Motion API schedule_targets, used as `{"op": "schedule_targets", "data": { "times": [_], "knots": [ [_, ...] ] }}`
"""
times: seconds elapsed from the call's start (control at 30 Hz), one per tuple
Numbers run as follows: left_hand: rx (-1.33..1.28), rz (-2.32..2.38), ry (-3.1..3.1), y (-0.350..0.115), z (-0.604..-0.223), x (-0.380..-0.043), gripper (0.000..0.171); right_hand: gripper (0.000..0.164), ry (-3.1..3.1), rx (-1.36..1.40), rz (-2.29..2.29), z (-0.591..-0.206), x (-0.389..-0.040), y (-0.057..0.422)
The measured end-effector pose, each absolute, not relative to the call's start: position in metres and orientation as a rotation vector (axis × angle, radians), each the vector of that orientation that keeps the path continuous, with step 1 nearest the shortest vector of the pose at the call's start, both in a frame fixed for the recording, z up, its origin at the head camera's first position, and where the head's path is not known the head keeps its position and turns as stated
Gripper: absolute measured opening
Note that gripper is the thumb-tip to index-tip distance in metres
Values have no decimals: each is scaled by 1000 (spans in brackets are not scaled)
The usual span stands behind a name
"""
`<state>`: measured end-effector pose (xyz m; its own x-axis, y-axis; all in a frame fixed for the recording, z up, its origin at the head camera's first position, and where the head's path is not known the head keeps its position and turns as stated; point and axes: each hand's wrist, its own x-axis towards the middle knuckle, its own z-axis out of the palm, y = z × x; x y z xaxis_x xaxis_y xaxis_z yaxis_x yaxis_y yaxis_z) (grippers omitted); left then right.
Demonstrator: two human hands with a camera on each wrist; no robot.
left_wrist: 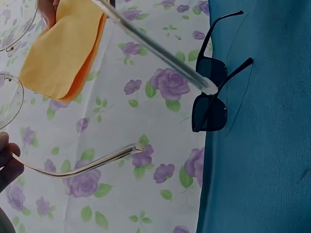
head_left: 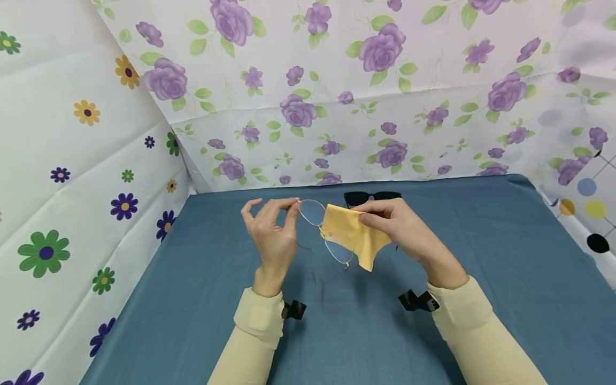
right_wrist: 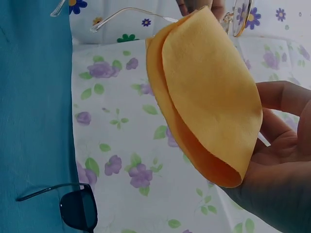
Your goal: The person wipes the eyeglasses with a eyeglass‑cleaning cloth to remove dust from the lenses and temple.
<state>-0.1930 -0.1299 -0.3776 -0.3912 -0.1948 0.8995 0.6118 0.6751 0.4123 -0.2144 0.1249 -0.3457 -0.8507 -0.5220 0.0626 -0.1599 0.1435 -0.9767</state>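
Thin-rimmed eyeglasses (head_left: 313, 213) hang tilted in the air above the table. My left hand (head_left: 274, 235) pinches them at the frame's left corner between thumb and finger; in the left wrist view a gold temple arm (left_wrist: 92, 166) stretches out from those fingers. My right hand (head_left: 401, 224) pinches a folded yellow cloth (head_left: 368, 238) by its upper edge. The cloth lies close beside the lenses in the head view; whether it touches them I cannot tell. In the right wrist view the cloth (right_wrist: 209, 92) hangs folded over from the fingers.
Black sunglasses (head_left: 370, 198) lie near the far edge of the blue-covered table (head_left: 207, 278), partly behind my right hand. A flowered white sheet (head_left: 269, 96) rises behind the table, and another sheet (head_left: 86, 203) stands at the left.
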Motion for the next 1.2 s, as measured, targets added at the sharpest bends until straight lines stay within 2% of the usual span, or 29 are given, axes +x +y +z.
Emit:
{"op": "schedule_targets", "data": {
  "times": [0.57,0.93,1.13,1.2],
  "knots": [
    [-254,-859,-1750,-138,-377,-195,2,23,1997,-669,-1819,-339,-208,122],
    [-191,-834,-1746,-141,-379,-194,3,18,1723,-684,-1800,-349,-212,120],
    [-184,-816,-1751,-141,-379,-195,4,33,1501,-726,-1864,-359,-215,113],
    [-188,-812,-1749,-141,-378,-195,3,33,1444,-726,-1884,-362,-216,110]
  ]
}}
